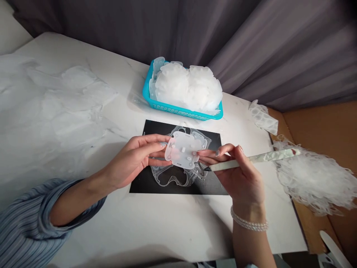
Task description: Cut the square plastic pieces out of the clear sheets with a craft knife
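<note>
A translucent white plastic piece, flat with small raised studs and slots, is held up over a black mat. My left hand pinches its left edge between thumb and fingers. Fingertips of my right hand touch its right edge. That same hand also grips a slim pen-shaped tool with a pale, wrapped-looking handle and a dark pointed tip aimed left. Beneath the held piece, clear plastic pieces with cut-out outlines lie on the mat, partly hidden by the piece and my fingers.
A blue basket heaped with similar white pieces stands behind the mat. Thin translucent plastic spreads over the left of the white table. Plastic scraps pile up at right by a cardboard box. A grey curtain hangs behind.
</note>
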Tool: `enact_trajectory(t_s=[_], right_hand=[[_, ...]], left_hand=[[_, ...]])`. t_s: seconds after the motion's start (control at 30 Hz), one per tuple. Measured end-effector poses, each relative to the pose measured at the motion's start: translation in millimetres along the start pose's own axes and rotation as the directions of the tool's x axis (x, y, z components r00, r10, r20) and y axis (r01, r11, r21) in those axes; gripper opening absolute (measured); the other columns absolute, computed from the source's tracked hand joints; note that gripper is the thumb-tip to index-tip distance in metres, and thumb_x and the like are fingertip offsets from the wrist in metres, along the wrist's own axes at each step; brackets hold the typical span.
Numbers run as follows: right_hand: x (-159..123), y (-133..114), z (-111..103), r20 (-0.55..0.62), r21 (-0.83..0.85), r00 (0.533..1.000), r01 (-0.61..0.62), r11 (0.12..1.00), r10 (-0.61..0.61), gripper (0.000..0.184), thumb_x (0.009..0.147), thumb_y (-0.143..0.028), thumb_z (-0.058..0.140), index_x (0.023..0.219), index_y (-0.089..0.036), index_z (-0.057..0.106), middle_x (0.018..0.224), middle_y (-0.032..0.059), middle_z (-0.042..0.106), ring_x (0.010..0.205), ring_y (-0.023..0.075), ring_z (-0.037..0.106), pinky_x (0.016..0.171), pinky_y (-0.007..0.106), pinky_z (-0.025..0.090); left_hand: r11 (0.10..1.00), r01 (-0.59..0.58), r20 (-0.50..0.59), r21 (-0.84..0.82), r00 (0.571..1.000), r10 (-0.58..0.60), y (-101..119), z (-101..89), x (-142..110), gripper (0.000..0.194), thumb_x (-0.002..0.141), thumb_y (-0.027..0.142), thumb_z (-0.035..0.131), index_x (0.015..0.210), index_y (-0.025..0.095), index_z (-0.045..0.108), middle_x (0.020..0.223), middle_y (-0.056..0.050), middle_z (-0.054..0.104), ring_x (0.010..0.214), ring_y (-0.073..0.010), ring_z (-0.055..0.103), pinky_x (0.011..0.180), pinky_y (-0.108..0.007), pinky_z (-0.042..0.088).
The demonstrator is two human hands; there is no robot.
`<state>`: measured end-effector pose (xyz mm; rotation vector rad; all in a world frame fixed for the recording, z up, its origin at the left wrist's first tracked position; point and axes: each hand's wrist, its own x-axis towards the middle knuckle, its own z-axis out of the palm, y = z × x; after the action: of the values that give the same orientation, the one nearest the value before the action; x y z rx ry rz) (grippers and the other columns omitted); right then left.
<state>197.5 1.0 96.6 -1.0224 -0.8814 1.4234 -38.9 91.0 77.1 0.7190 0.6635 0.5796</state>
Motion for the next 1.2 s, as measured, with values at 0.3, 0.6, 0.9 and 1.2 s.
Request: enact_trajectory(t_s=[0.3,0.6,0.9,1.2], right_hand=[[-1,-2,1,-0.059,-0.075,0.997,0.038,0.996,-0.042,0.042,0.104,-0.045,0.029,0.090,-0.028,0.065,0.107,0.0026,0.077,0.098,0.0258,0.075,0.102,0.056,0.049],[-7,9,0,0.140,-0.897,0.913,0.281,0.341,-0.384,0.026,0.099,-0.021,0.048,0.118,-0.026,0.065,0.069,-0.0022,0.051,0.062,0.0142,0.049,0.059,0.029,0.040],[5,27,11,-0.024,-0.833,0.917,0.202,0.515,-0.399,0.006,0.089,-0.024,0.067,0.086,-0.022,0.072,0.066,-0.0027,0.049,0.055,0.0108,0.042,0.050,0.027,0.032],[24,5,-13,-0.459,-0.413,0.866,-0.009,0.911,-0.200,0.025,0.084,-0.043,0.070,0.082,-0.020,0.062,0.056,-0.0089,0.033,0.047,0.0072,0.021,0.045,0.025,0.019]], left_hand=[[0.998,0.019,-0.047,0.068,0.999,-0.016,-3,-0.4,0,0.015,0.090,0.020,0.068,0.102,0.024,0.076,0.092,0.000,0.077,0.087,-0.0141,0.073,0.073,-0.020,0.063],[0.998,0.035,-0.065,0.056,0.997,-0.031,0,-0.6,0,0.015,0.089,0.021,0.069,0.103,0.024,0.075,0.090,0.000,0.078,0.086,-0.0138,0.073,0.073,-0.019,0.062],[0.984,0.167,-0.139,0.057,0.978,-0.158,3,2.0,-1,0.049,0.092,0.025,0.062,0.139,0.020,0.051,0.088,-0.009,0.077,0.079,-0.0187,0.074,0.069,-0.027,0.061],[0.986,0.157,-0.169,0.055,0.975,-0.146,3,-5.3,0,0.046,0.092,0.032,0.053,0.135,0.017,0.050,0.078,-0.006,0.072,0.069,-0.0187,0.067,0.063,-0.029,0.056]])
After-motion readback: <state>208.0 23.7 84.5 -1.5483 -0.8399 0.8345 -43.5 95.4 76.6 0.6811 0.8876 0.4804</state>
